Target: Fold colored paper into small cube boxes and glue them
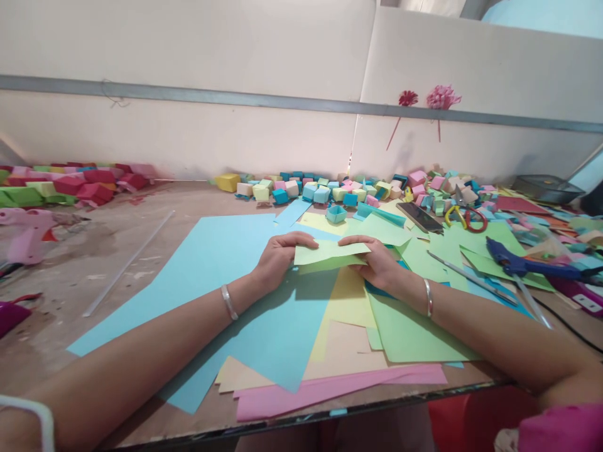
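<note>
Between both hands, a folded piece of light green paper (330, 252) is held just above the table. My left hand (281, 254) pinches its left end, thumb on top. At the right end, my right hand (374, 258) grips it the same way, with the fingers partly hidden under the paper. Beneath the hands lie large light blue sheets (226, 276), with a yellow sheet (351, 298) beside them. Larger green sheets (414, 333) spread under my right forearm. A small teal open paper box (336, 214) sits beyond the hands.
Many small coloured paper boxes (282, 191) line the wall. To the right lie a phone (419, 216), scissors (466, 216), a craft knife (471, 276) and a blue glue gun (513, 260). A pink glue gun (26, 235) and a clear stick (129, 263) are on the left.
</note>
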Motion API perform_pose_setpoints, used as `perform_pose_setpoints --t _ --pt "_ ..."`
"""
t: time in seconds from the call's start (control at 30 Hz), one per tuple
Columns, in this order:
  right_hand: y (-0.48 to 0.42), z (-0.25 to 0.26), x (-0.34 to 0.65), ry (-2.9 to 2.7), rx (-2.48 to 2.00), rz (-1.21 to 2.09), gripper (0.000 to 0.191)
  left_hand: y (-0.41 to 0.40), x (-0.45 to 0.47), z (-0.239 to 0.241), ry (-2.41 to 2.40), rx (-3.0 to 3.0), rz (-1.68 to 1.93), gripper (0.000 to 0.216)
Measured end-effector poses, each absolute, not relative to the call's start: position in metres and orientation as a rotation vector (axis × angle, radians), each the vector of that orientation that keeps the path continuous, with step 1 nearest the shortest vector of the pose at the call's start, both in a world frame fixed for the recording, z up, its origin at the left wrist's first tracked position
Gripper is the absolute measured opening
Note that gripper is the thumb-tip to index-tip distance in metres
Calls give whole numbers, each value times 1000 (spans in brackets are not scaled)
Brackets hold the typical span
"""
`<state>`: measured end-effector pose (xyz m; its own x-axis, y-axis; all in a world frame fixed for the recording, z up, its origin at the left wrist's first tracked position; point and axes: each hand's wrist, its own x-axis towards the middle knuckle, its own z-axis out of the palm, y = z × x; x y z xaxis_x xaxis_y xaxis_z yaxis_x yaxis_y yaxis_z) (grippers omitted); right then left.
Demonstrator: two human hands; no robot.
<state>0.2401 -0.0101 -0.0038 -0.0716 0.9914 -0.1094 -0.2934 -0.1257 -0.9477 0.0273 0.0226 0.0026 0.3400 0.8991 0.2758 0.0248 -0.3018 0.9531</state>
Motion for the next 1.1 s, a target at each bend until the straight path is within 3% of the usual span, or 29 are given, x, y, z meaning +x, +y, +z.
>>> perform_pose_setpoints --t 0.17,0.3,0.37,0.5,0.63,0.8,0.9,1.03,1.1 --pt "-8 -3 241 -847 -1060 1431 27 15 22 12 827 2243 1492 38" --pt "-9 -1 239 -842 -1028 1448 28 7 26 12 657 2942 1600 86" --pt "-10 0 238 -813 -1024 1465 28 6 29 11 657 3122 1574 79" --pt "-10 -1 237 -832 -1022 1527 25 10 30 10 838 3148 1578 44" --pt "-11 -2 243 -1136 -1045 1408 37 17 26 9 922 3095 1579 12" --pt "-12 6 259 -1766 -916 593 53 20 26 7 1018 2990 1597 12" --pt "-13 8 260 -1883 -909 365 60 20 26 6 1042 2938 1523 16" --pt "-15 5 254 -1857 -998 262 27 19 27 4 986 2859 1414 19" --pt "-15 4 252 -1834 -1016 252 20 19 27 4 916 2771 1382 20"
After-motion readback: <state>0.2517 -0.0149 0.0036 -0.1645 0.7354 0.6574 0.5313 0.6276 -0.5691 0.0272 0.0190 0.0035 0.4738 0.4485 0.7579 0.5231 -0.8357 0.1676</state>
